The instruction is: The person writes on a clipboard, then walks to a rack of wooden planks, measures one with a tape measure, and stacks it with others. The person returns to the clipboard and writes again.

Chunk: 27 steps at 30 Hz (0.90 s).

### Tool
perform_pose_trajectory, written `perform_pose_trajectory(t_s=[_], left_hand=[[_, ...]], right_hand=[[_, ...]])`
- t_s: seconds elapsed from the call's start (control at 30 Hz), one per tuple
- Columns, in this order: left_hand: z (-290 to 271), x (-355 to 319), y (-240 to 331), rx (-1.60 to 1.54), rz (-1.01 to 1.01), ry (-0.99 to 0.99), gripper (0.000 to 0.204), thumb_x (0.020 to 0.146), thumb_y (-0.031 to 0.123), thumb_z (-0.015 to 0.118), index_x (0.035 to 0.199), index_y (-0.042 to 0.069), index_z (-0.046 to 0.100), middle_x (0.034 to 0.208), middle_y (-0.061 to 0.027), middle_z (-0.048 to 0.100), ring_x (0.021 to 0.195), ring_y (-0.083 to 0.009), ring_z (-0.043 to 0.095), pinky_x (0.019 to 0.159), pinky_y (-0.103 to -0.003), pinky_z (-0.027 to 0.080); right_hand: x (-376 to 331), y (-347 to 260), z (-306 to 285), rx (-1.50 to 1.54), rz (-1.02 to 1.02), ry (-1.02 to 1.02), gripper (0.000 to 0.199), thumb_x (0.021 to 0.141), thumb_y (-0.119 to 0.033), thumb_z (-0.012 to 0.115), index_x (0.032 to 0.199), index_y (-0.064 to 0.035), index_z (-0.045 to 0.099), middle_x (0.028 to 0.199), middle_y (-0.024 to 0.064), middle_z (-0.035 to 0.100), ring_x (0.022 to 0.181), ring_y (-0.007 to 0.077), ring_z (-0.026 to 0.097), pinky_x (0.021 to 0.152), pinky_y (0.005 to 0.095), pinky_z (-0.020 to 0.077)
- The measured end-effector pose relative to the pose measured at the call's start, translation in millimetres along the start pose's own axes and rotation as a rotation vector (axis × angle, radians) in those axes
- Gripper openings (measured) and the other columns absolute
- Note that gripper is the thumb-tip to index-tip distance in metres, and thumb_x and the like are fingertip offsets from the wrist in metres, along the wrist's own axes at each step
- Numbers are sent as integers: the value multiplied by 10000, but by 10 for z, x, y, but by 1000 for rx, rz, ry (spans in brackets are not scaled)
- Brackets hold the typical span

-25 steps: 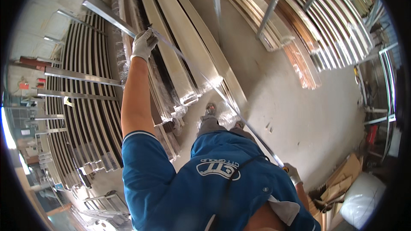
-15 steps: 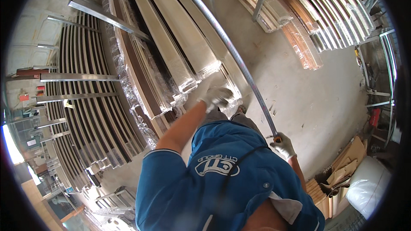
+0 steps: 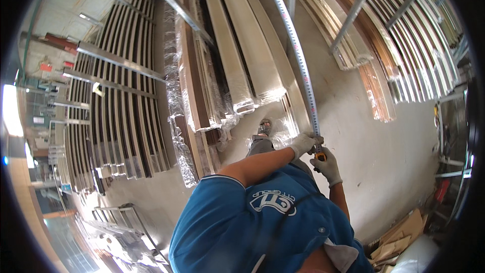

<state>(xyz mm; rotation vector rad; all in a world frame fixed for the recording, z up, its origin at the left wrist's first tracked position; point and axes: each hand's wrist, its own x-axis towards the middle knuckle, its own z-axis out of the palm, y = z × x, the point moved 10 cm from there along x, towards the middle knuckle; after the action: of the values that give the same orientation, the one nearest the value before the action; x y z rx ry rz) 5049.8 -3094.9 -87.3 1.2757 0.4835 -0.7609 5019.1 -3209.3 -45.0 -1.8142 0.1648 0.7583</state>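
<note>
A tape measure (image 3: pixel 320 156) with an orange and black case is in my gloved right hand (image 3: pixel 329 166), fingers wrapped round it. Its long pale blade (image 3: pixel 297 45) runs out from the case toward the far end, beside wrapped cream-coloured panels (image 3: pixel 252 65). My gloved left hand (image 3: pixel 303 144) is closed at the blade just beyond the case, its fingers partly hiding that spot. Both hands are close together in front of my body.
Stacks of long plastic-wrapped profiles lie on metal racks at left (image 3: pixel 126 101) and far right (image 3: pixel 414 45). Metal rack arms (image 3: pixel 121 63) jut out among them. Brown cardboard (image 3: pixel 404 232) lies at lower right. Bare concrete floor (image 3: pixel 374 162) shows to my right.
My left hand has moved right from over the panels, where it was free, to the blade beside the right hand. The blade has turned to show its printed face. A foot now shows.
</note>
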Motion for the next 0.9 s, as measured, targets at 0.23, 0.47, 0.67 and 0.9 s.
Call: perform_pose_trajectory(t_s=[0.23, 0.47, 0.67, 0.9], left_hand=[[-350, 111, 611, -46, 178, 160, 192, 913, 215, 664, 931, 27, 699, 639, -48, 639, 457, -127, 544, 394, -272, 413], [-1256, 111, 2045, -138, 453, 385, 228, 880, 243, 715, 810, 26, 700, 643, -50, 646, 454, -111, 531, 384, -272, 378], [-1825, 39, 2789, -289, 537, 438, 185, 881, 213, 728, 812, 48, 677, 615, -33, 607, 441, -105, 488, 398, -269, 352], [-1550, 263, 2295, -192, 427, 414, 167, 869, 159, 702, 769, 63, 611, 576, -31, 575, 387, -128, 485, 328, -283, 344]], right_hand=[[-242, 413, -97, -19, -50, -30, 359, 743, -116, 752, 1059, -51, 594, 729, 5, 557, 548, 94, 540, 480, 266, 453], [-1248, 1988, -626, -138, 41, 177, 373, 726, -129, 768, 1055, -71, 604, 787, 5, 573, 698, 123, 538, 640, 276, 463], [-2193, 2521, -903, -263, 139, 364, 337, 728, -128, 761, 1029, -76, 619, 775, 24, 583, 694, 137, 548, 642, 284, 466], [-2279, 2217, -908, -360, 85, 405, 309, 726, -118, 753, 1005, -70, 628, 757, 44, 588, 688, 142, 561, 637, 289, 468]])
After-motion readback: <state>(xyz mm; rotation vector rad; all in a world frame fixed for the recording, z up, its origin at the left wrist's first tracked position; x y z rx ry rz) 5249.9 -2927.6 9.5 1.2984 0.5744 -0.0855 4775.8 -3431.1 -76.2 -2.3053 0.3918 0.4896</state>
